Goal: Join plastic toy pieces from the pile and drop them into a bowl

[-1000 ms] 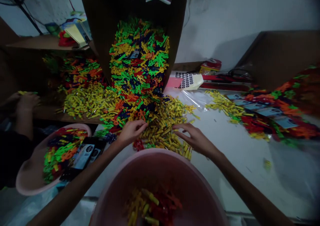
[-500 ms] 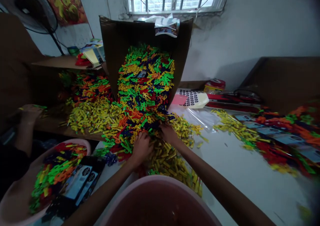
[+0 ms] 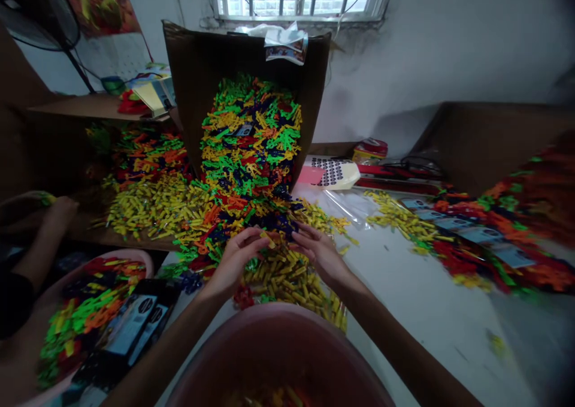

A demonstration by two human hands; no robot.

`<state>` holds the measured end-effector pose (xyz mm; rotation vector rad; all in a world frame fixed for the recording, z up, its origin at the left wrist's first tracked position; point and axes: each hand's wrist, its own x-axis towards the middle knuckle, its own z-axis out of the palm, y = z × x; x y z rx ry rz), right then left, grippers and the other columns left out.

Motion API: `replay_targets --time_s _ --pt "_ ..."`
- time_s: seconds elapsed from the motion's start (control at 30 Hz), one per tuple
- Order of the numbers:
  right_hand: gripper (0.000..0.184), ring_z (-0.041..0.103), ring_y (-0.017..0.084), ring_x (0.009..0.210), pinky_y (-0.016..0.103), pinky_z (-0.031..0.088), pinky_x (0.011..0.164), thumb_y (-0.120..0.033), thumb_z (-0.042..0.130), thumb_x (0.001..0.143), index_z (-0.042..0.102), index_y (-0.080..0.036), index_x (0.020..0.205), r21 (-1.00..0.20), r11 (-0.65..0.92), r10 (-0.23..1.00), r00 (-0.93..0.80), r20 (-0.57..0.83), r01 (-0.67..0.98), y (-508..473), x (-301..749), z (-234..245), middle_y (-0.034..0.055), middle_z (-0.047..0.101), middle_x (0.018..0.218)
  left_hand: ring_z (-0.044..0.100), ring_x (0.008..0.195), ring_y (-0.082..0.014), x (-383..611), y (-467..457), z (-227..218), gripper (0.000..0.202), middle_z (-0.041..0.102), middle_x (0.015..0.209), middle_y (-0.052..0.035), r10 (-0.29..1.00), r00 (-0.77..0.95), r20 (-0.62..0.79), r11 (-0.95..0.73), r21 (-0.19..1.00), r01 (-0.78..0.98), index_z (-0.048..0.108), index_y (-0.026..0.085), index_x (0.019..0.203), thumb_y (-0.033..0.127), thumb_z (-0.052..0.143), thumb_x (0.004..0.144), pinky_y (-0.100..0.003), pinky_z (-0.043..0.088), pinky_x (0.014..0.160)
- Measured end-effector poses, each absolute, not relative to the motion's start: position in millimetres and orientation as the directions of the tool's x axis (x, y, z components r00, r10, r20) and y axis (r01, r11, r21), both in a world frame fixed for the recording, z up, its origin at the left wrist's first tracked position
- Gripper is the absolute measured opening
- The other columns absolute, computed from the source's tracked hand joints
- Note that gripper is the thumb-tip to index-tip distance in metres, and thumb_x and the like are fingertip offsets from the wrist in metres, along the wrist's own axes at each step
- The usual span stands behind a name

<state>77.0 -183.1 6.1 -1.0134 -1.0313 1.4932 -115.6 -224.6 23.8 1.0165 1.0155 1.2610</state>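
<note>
My left hand (image 3: 238,256) is closed, thumb against fingers, with a small yellow plastic piece (image 3: 269,240) at its fingertips. Facing it, my right hand (image 3: 322,255) has its fingers stretched and a little apart, with nothing clearly in it. Both hands are over a heap of yellow plastic pieces (image 3: 291,278). Just behind them, mixed green, orange, red and blue plastic pieces (image 3: 251,155) spill from a tilted cardboard box (image 3: 191,71). Close in front of me stands a pink tub (image 3: 278,314), with some colored pieces blurred at its bottom.
At left, a co-worker's hand (image 3: 61,212) is beside a second pink tub (image 3: 146,263) of mixed pieces and dark printed packs (image 3: 135,323). More pieces (image 3: 453,260) and blue cards (image 3: 471,233) lie on the white table (image 3: 404,311) at right. A clear plastic bag (image 3: 348,206) lies behind.
My hands have come back from the foot of the colored pile and turned toward each other. A yellow piece now shows at my left fingertips. The camera view has shifted a little right.
</note>
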Motion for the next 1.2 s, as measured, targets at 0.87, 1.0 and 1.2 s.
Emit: replay_targets --time_s 0.87,1.0,1.2 --pt "0.023 0.069 0.021 0.078 0.033 0.060 0.071 -0.037 0.073 0.081 0.075 -0.020 0.095 -0.976 0.208 0.977 0.036 0.211 0.056 -311.4 76.0 61.6 0.0068 0.072 0.092 0.062 0.074 -0.0149 -105.5 -312.3 73.7 0.017 0.069 0.086 -0.0037 0.867 0.035 0.498 -0.458 0.766 0.451 0.070 0.021 0.099 0.032 0.068 0.088 -0.025 0.049 0.073" --pt "0.019 0.069 0.022 0.084 0.033 0.060 0.076 -0.036 0.071 0.083 0.075 -0.022 0.094 -0.942 0.302 0.950 0.032 0.310 0.148 -314.2 79.2 57.3 0.0069 0.073 0.092 0.063 0.074 -0.0157 -106.2 -312.1 75.4 0.020 0.070 0.087 -0.0045 0.909 0.048 0.413 -0.391 0.808 0.440 0.070 0.020 0.098 0.037 0.067 0.088 -0.025 0.049 0.070" --pt "0.019 0.070 0.019 0.074 0.030 0.060 0.072 -0.036 0.072 0.081 0.075 -0.021 0.092 -0.982 0.185 0.975 -0.132 0.178 0.036 -316.3 92.7 53.5 0.0056 0.073 0.086 0.054 0.051 -0.0120 -116.6 -305.2 78.9 0.034 0.065 0.064 -0.0014 0.971 0.238 -0.022 -0.029 0.978 0.209 0.068 0.015 0.092 0.046 0.072 0.080 -0.021 0.041 0.049"
